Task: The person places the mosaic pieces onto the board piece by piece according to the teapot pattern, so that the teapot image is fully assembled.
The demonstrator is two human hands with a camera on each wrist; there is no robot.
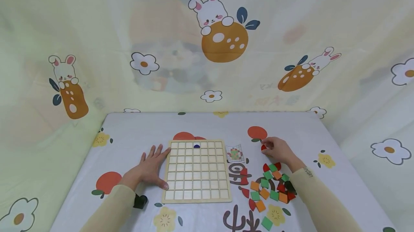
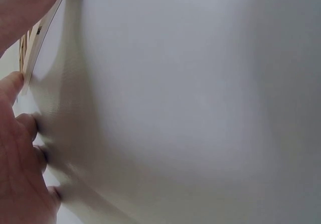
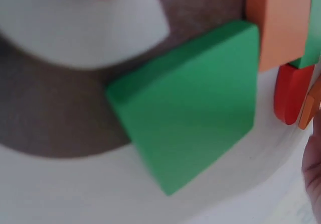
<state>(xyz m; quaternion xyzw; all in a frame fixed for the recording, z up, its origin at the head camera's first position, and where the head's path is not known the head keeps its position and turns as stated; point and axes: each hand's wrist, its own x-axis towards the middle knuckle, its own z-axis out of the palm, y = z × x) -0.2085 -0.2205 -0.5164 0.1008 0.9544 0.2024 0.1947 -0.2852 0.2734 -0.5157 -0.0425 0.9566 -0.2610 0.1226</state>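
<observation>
A wooden grid board (image 1: 198,200) lies on the table with pale square cells. One dark blue half-round piece (image 1: 196,146) sits in its top row. Along the board's left edge, my left hand (image 1: 150,167) is spread flat, thumb and index finger touching the frame. In the left wrist view, the index fingertip meets the board's side (image 2: 34,50). To the right of the board, my right hand (image 1: 279,149) pinches a small red piece (image 1: 263,147) between thumb and fingers. The right wrist view shows a green square tile (image 3: 193,108) up close, below the wrist.
A small printed card (image 1: 235,153) with a coloured pattern lies beside the board's upper right. Loose red, orange and green pieces (image 1: 264,183) are scattered near my right forearm. The table is covered by a patterned cloth (image 1: 129,131), and printed curtains (image 1: 161,81) stand behind and at both sides.
</observation>
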